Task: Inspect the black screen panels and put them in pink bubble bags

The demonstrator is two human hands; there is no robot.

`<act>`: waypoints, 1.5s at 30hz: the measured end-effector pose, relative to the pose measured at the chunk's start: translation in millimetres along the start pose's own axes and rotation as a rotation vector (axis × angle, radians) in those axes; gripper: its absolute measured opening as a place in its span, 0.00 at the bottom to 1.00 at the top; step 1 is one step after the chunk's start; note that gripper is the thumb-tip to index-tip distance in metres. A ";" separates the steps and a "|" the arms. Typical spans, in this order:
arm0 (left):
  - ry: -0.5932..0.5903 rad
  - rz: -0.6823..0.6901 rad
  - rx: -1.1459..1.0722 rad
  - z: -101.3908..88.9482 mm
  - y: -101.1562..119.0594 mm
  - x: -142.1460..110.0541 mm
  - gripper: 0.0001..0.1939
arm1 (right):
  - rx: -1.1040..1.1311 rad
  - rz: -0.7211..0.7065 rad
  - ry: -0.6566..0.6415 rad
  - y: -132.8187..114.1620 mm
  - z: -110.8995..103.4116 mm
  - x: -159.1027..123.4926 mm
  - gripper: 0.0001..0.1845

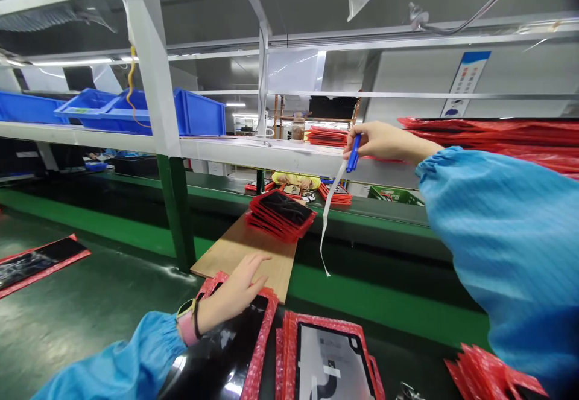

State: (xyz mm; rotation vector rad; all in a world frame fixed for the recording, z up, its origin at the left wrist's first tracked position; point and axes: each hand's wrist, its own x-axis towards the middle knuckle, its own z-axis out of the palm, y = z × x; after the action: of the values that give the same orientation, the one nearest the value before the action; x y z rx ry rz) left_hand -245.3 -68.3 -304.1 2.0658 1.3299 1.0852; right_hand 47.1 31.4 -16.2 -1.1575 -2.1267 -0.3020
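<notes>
- Hands well apart: the right hand (380, 140) is raised on the far right, closed on a pen (353, 154); the left hand (235, 288) is low and near, fingers loosely spread, gripping nothing.
- Pen: below the right fingertips, tilted; likely light, stiff and easy to pinch by the barrel.
- Strip (332, 198): white, hanging from the right fingertips beside the pen; whether it is fixed to the pen cannot be told. It looks thin, limp and almost weightless, best taken by an end.
- Black panel (219, 352): under the left hand and wrist, with red wrap (256, 364) showing at its edges; contact with the fingers is unclear. It is glossy, so probably stiff, slippery and easily scratched; opposite edges would make the safer hold.
- Grey panel (332, 364): just right of the black panel, also on red wrap, below the raised pen.
- Board (275, 261): beyond the left fingers, bearing a red-edged stack (280, 219) at its far end.
- Bench (113, 291): green, with another dark panel (40, 261) at left.
- Shelf (289, 157): farther off, with blue bins (199, 113) at left.
</notes>
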 end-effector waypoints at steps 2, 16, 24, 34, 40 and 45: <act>-0.026 0.035 0.020 6.7 4.5 -1.0 0.20 | -0.045 0.003 -0.058 -4.2 4.2 -4.5 0.11; -0.040 0.039 0.148 4.1 16.5 -15.7 0.19 | -0.141 -0.136 0.044 -10.8 6.2 -22.5 0.09; 0.109 0.368 0.244 -7.3 70.8 22.2 0.14 | 0.019 -0.012 0.138 -1.7 -6.1 -12.0 0.07; 0.481 0.520 0.602 1.7 197.5 153.9 0.12 | 0.088 -0.124 -0.060 13.3 -6.3 -9.6 0.11; 0.454 0.375 0.518 16.1 201.2 171.3 0.12 | 0.111 -0.177 -0.111 15.4 -3.1 -4.9 0.12; 0.461 0.354 0.404 -1.3 206.7 176.6 0.10 | 0.145 -0.170 -0.091 18.0 -1.3 -0.4 0.12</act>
State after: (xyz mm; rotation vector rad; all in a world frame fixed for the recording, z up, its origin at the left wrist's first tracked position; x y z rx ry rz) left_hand -94.1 1.3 -89.2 2.5165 1.5303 1.6343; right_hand 62.5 40.8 -17.5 -0.9261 -2.2905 -0.1707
